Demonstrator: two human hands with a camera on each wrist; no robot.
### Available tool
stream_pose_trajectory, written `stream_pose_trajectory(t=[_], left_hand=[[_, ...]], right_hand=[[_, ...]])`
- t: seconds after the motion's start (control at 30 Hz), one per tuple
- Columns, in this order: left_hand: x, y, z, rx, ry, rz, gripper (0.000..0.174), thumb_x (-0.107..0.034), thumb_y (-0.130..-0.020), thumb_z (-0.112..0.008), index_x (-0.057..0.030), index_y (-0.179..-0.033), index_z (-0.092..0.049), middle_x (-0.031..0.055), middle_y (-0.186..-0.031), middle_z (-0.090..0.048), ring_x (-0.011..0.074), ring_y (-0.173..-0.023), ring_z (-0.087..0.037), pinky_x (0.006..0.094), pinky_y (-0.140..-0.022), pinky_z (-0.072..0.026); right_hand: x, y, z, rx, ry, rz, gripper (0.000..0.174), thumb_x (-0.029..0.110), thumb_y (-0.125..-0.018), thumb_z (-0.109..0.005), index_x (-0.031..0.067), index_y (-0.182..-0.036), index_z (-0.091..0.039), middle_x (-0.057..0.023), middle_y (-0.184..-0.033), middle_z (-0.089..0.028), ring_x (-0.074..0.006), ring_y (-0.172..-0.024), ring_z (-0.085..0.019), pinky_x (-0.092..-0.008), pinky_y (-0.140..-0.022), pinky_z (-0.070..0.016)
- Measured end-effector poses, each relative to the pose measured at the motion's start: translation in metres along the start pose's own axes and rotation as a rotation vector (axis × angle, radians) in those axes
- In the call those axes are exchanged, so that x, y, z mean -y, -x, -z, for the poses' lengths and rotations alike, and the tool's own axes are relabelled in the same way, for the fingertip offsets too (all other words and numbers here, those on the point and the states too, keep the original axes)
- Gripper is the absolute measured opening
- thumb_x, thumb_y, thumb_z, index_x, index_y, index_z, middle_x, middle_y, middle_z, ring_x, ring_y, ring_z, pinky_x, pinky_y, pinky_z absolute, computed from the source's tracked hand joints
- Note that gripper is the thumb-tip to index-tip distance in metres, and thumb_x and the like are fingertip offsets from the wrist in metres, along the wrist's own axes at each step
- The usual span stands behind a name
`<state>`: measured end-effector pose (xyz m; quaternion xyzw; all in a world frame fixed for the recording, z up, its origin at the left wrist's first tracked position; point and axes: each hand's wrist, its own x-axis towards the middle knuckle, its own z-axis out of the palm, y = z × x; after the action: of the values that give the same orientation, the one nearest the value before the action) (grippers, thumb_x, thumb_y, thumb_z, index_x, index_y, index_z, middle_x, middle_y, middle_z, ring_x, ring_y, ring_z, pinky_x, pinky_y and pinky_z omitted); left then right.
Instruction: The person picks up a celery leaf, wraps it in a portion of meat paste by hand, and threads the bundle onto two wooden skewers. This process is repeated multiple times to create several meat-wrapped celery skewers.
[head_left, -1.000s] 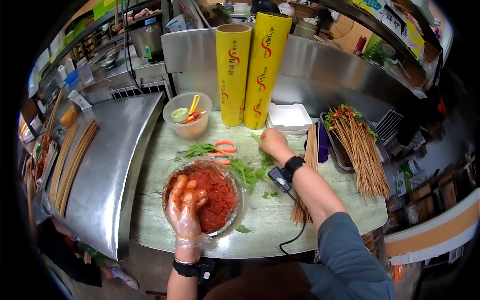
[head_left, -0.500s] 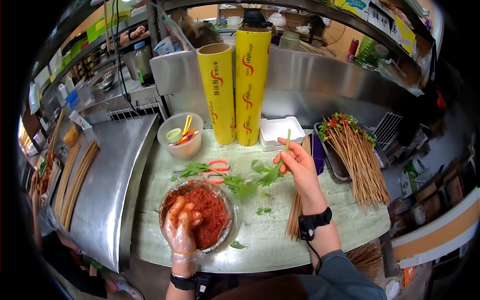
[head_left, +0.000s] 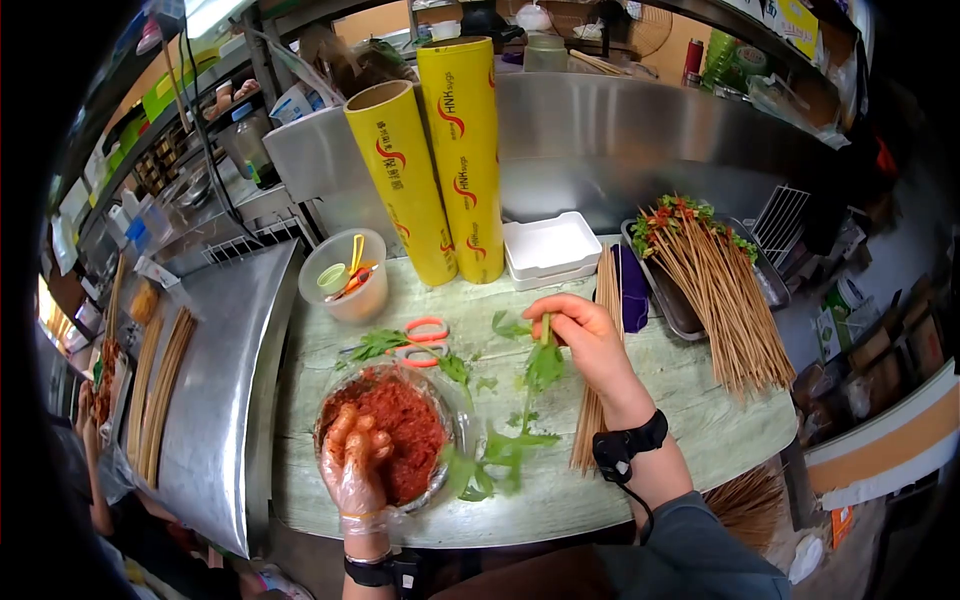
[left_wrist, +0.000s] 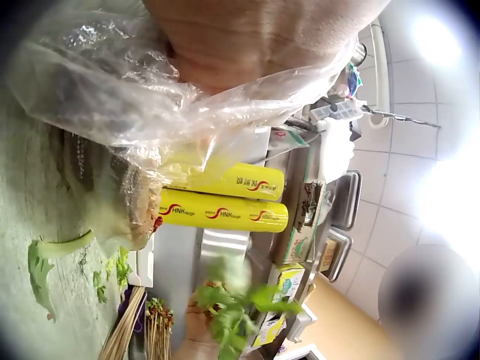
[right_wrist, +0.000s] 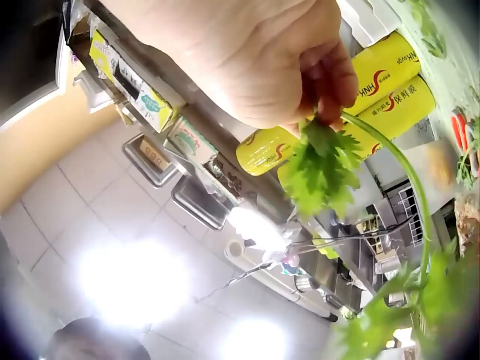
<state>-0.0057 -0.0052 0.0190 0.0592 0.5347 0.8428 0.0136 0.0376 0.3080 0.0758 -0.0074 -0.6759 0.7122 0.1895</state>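
My left hand (head_left: pixel 352 465), in a clear plastic glove smeared with red, rests in a bowl (head_left: pixel 450 425) of red minced mixture (head_left: pixel 405 430). Its fingers are loosely bent on the mixture, with nothing visible in them. To the right, above the table, my bare right hand (head_left: pixel 592 345) pinches the stem of a leafy celery sprig (head_left: pixel 545 368) between thumb and fingers. The sprig hangs down, its lower leaves blurred beside the bowl. In the right wrist view its stem bends away below the fingers (right_wrist: pixel 334 82). The glove's loose cuff (left_wrist: pixel 97 67) fills much of the left wrist view.
Scissors (head_left: pixel 425 328) and loose celery leaves (head_left: pixel 378 345) lie behind the bowl. Farther back stand a plastic tub (head_left: pixel 345 300), two yellow film rolls (head_left: pixel 465 170) and a white foam tray (head_left: pixel 550 245). Bare skewers (head_left: pixel 590 400) and a metal tray (head_left: pixel 690 322) of loaded skewers lie right.
My right hand took the celery sprig off the table near the foam tray and lifted it toward me; its leaves now hang by the bowl. My left hand stays in the bowl.
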Motion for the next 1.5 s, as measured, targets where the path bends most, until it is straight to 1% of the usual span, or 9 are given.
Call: stream_pose_trajectory(t=[0.23, 0.47, 0.57, 0.7, 0.93, 1.07, 1.2, 1.37, 1.5], left_hand=[[-0.004, 0.001, -0.006, 0.005, -0.072, 0.047, 0.033, -0.007, -0.089, -0.060, 0.0036, -0.119, -0.054, 0.0102, -0.102, -0.062, 0.0138, -0.072, -0.059, 0.0253, -0.064, -0.0520], [-0.033, -0.003, -0.068, 0.451, -0.547, -0.099, 0.021, -0.001, -0.083, -0.057, 0.0066, -0.101, -0.064, 0.0066, -0.090, -0.066, 0.0113, -0.072, -0.058, 0.0244, -0.066, -0.0476], [-0.041, -0.006, -0.092, 0.599, -0.546, 0.183, 0.022, -0.002, -0.080, -0.058, 0.0037, -0.100, -0.065, 0.0056, -0.086, -0.066, 0.0141, -0.073, -0.058, 0.0283, -0.068, -0.0480], [-0.037, -0.004, -0.095, 0.815, -0.553, 0.105, 0.017, -0.005, -0.081, -0.061, 0.0018, -0.096, -0.066, 0.0032, -0.075, -0.060, 0.0100, -0.065, -0.052, 0.0255, -0.058, -0.0423], [-0.024, 0.009, -0.101, 0.589, -0.849, -0.314, 0.022, -0.005, -0.073, -0.060, -0.0050, -0.093, -0.067, 0.0156, -0.070, -0.059, 0.0312, -0.062, -0.056, 0.0395, -0.058, -0.0448], [0.000, 0.004, -0.096, 0.343, -0.097, 0.339, 0.018, -0.009, -0.080, -0.060, -0.0026, -0.095, -0.067, 0.0008, -0.070, -0.061, 0.0092, -0.057, -0.052, 0.0233, -0.052, -0.0404], [0.004, 0.003, -0.100, 0.246, -0.080, 0.327, 0.013, -0.008, -0.086, -0.056, -0.0006, -0.093, -0.065, 0.0025, -0.075, -0.062, 0.0085, -0.058, -0.055, 0.0204, -0.049, -0.0420], [0.003, 0.015, -0.103, 0.564, -0.481, 0.298, 0.027, 0.009, -0.081, -0.053, -0.0028, -0.105, -0.060, 0.0034, -0.079, -0.060, 0.0094, -0.059, -0.055, 0.0223, -0.053, -0.0469], [0.009, -0.010, -0.081, 0.337, -0.334, 0.043, 0.021, 0.001, -0.086, -0.051, 0.0008, -0.104, -0.060, 0.0031, -0.085, -0.061, 0.0093, -0.062, -0.055, 0.0203, -0.055, -0.0452]], right_hand=[[0.022, 0.010, -0.011, 0.130, 0.028, -0.077, 0.017, 0.008, -0.087, -0.061, -0.0003, -0.101, -0.065, -0.0031, -0.088, -0.065, -0.0074, -0.074, -0.058, -0.0217, -0.068, -0.0478], [0.032, 0.017, -0.016, 0.462, 0.000, 0.050, 0.019, 0.000, -0.080, -0.064, 0.0006, -0.099, -0.065, -0.0041, -0.092, -0.062, -0.0104, -0.085, -0.059, -0.0235, -0.074, -0.0465], [0.031, 0.017, -0.018, 0.554, 0.032, 0.162, 0.019, -0.002, -0.077, -0.064, 0.0002, -0.096, -0.066, -0.0072, -0.090, -0.064, -0.0154, -0.084, -0.060, -0.0274, -0.075, -0.0462], [0.034, 0.017, -0.021, 0.592, 0.063, 0.217, 0.017, -0.001, -0.076, -0.065, 0.0006, -0.093, -0.067, -0.0085, -0.088, -0.066, -0.0181, -0.082, -0.061, -0.0289, -0.074, -0.0463], [0.039, 0.019, -0.032, 0.488, 0.224, 0.261, 0.014, 0.001, -0.075, -0.068, 0.0017, -0.089, -0.067, -0.0082, -0.083, -0.066, -0.0194, -0.076, -0.062, -0.0290, -0.069, -0.0473], [0.040, 0.024, -0.041, 0.409, 0.326, 0.393, 0.012, 0.001, -0.074, -0.068, 0.0013, -0.086, -0.067, -0.0082, -0.081, -0.065, -0.0197, -0.075, -0.062, -0.0295, -0.067, -0.0484], [0.046, 0.030, -0.037, 0.260, 0.279, 0.474, 0.013, -0.003, -0.074, -0.067, -0.0001, -0.087, -0.066, -0.0087, -0.082, -0.065, -0.0182, -0.074, -0.062, -0.0280, -0.066, -0.0494], [0.042, 0.027, -0.024, 0.205, -0.193, 0.244, 0.014, -0.007, -0.081, -0.062, -0.0021, -0.095, -0.063, -0.0104, -0.095, -0.060, -0.0148, -0.077, -0.061, -0.0235, -0.066, -0.0503], [0.040, 0.026, -0.029, 0.296, -0.350, 0.112, 0.011, -0.006, -0.080, -0.063, -0.0004, -0.090, -0.063, -0.0068, -0.092, -0.060, -0.0110, -0.073, -0.058, -0.0218, -0.066, -0.0483]])
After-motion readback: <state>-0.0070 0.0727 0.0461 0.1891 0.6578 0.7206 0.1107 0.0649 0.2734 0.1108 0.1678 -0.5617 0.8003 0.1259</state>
